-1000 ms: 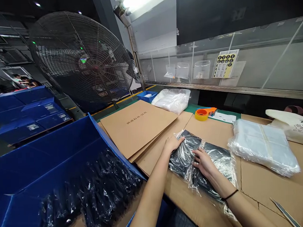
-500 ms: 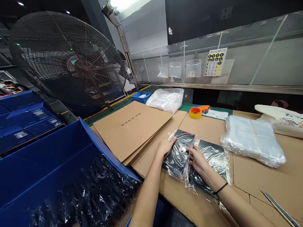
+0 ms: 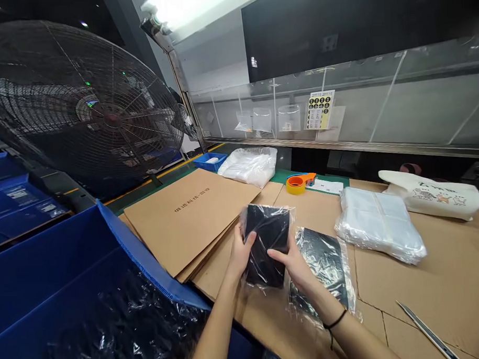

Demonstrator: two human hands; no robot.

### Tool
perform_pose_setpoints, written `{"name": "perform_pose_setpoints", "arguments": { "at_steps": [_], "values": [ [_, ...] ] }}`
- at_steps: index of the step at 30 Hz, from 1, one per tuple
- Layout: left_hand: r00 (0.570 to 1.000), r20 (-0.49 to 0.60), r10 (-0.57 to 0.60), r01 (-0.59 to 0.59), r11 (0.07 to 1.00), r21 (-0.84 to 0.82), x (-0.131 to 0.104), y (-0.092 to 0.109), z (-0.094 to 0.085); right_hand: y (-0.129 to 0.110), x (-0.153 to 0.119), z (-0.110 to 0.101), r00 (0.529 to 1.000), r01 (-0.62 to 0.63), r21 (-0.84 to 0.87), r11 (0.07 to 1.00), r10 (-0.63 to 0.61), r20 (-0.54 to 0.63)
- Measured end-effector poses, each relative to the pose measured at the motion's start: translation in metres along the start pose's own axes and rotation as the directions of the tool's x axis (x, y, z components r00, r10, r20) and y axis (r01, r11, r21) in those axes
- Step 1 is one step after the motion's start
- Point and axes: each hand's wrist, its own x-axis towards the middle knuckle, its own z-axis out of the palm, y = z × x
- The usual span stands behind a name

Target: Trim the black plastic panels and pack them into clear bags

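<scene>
A flat black item in a clear plastic bag (image 3: 265, 231) is held up between my two hands, tilted toward me above the cardboard. My left hand (image 3: 240, 250) grips its left edge, thumb on the front face. On its right side my right hand (image 3: 293, 261) holds it the same way, thumb laid across the front. Just to the right, a second bagged black item (image 3: 324, 260) lies flat on the cardboard, partly behind my right forearm. What the black items are inside the bags I cannot make out.
At lower left a blue bin (image 3: 148, 256) holds many bagged black items. Cardboard sheets (image 3: 193, 212) lie stacked beside it. Clear plastic bags (image 3: 378, 222), a tape dispenser (image 3: 297, 184), a box cutter (image 3: 425, 330) and a white cloth bag (image 3: 432, 193) are on the table. A large fan (image 3: 107, 116) stands behind.
The left bagged black item has been lifted off the cardboard and tilted up; my right hand has moved from its face to its right edge. The view has shifted right.
</scene>
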Motion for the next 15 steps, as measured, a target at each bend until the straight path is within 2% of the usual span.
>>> {"name": "perform_pose_setpoints", "arguments": {
  "at_steps": [2,5,10,12,15],
  "values": [
    [0.994,-0.078,0.082,-0.089,0.992,-0.087,-0.014,0.002,-0.003,-0.002,-0.005,0.001,0.993,0.103,-0.102,0.989,-0.096,0.071],
    [0.984,-0.095,0.149,-0.165,0.966,-0.199,-0.035,0.005,-0.006,0.0,-0.011,0.001,0.97,0.206,-0.246,0.947,-0.164,0.18],
    [0.979,-0.092,0.18,-0.199,0.931,-0.305,-0.048,0.017,-0.01,0.005,-0.013,0.001,0.941,0.332,-0.244,0.911,-0.303,0.149],
    [0.984,-0.027,0.176,-0.174,0.913,-0.369,-0.045,0.019,-0.013,0.008,-0.007,-0.003,0.95,0.308,-0.295,0.904,-0.273,0.153],
    [0.974,0.143,0.177,-0.09,0.877,-0.471,-0.039,0.01,-0.014,0.018,0.005,-0.014,0.967,0.224,-0.424,0.877,-0.146,0.209]
  ]
}}
